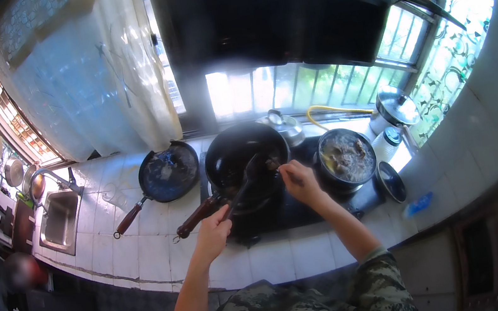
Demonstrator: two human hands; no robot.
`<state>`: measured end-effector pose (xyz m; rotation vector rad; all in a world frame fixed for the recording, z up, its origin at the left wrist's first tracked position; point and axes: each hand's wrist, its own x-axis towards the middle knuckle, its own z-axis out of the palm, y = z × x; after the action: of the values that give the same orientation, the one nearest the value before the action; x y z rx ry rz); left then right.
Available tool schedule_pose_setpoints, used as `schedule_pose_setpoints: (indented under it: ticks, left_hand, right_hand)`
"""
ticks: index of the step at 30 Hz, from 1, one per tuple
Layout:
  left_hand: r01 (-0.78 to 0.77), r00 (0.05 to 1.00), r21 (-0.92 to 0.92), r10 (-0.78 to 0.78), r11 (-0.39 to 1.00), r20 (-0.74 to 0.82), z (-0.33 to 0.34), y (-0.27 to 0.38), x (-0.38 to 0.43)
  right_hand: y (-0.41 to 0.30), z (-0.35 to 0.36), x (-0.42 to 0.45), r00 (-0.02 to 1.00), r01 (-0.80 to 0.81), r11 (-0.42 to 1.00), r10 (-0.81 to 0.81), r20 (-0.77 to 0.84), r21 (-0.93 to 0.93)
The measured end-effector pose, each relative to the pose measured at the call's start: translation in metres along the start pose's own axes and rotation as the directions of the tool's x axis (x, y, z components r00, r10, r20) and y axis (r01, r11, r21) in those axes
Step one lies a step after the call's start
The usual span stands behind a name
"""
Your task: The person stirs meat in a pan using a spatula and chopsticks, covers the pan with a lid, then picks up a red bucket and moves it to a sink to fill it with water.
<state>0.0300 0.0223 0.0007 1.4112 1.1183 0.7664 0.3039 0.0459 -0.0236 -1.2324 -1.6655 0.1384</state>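
My left hand (pixel 213 233) is closed around the handle of a dark spatula (pixel 239 194), its blade reaching down into a black wok (pixel 227 156). The wok stands on the left of the black stove (pixel 258 218), its brown wooden handle (pixel 196 217) pointing toward me. Over the wok's right side, my right hand (pixel 301 182) grips a thin utensil, mostly covered by the fingers. A small brownish bit (pixel 272 161) shows by its tip; I cannot tell what it is. Right of that hand, a pot (pixel 347 158) holds chunks of food in frothy liquid.
Left of the wok lies a dark frying pan (pixel 169 172). Behind stands a metal kettle (pixel 288 128). At right are a glass lid (pixel 391 182), a lidded jar (pixel 388 141), a steel pot (pixel 395 106) and a blue packet (pixel 418 204). A sink (pixel 60 220) is far left; a range hood (pixel 277 18) hangs ahead.
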Motion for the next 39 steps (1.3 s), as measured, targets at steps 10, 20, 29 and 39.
schedule_pose_setpoints:
  ticks: [10,20,29,39]
  left_hand:
    - [0.016,0.999,-0.021,-0.016,1.000,-0.045,-0.002,-0.015,0.002]
    - [0.083,0.991,-0.105,-0.093,0.991,-0.092,-0.010,-0.017,-0.009]
    - [0.113,0.986,-0.102,-0.124,0.988,-0.108,-0.012,-0.003,-0.019]
    - [0.008,0.983,-0.046,-0.016,0.999,-0.185,-0.028,0.003,-0.033]
  right_hand:
    - [-0.016,-0.005,-0.020,0.945,0.309,0.919,-0.268,0.188,-0.244]
    - [0.047,-0.096,-0.022,0.930,-0.054,0.904,-0.109,-0.351,-0.424]
    - [0.150,-0.140,-0.022,0.767,-0.393,0.884,0.164,-0.620,-0.252]
    - [0.155,-0.167,0.011,0.582,-0.650,0.754,0.574,-0.576,0.095]
